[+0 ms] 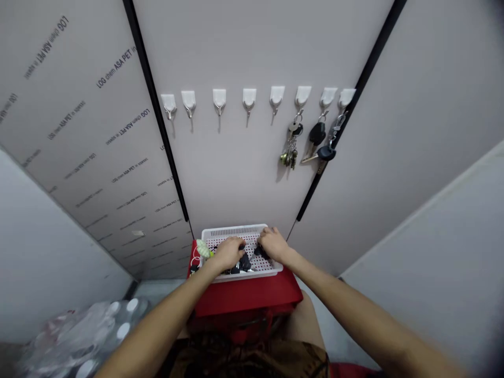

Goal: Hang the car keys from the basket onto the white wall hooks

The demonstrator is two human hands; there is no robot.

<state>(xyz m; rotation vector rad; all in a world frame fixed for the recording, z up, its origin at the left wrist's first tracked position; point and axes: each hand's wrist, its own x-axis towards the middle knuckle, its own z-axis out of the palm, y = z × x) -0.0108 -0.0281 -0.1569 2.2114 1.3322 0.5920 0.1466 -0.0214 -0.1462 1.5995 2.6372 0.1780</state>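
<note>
A white perforated plastic basket [242,277] holds several dark keys [244,262] and a pale green leaf-shaped tag [203,248] at its left end. My left hand [229,253] reaches into the basket's middle, its fingers curled down on the dark pile; what they grip is mostly hidden. At the basket's right end my right hand [273,244] has its fingertips closed on a black-headed key [260,252]. Up on the wall, a key bunch [291,146], a black car key [317,134] and another black-headed key [326,153] hang from the three rightmost hooks.
Several white adhesive hooks [219,98] run in a row across the pale panel. Beneath the basket is a red-covered surface [248,296]. Capped clear bottles [125,315] and plastic wrap stand on the floor at lower left. Walls rise on both sides.
</note>
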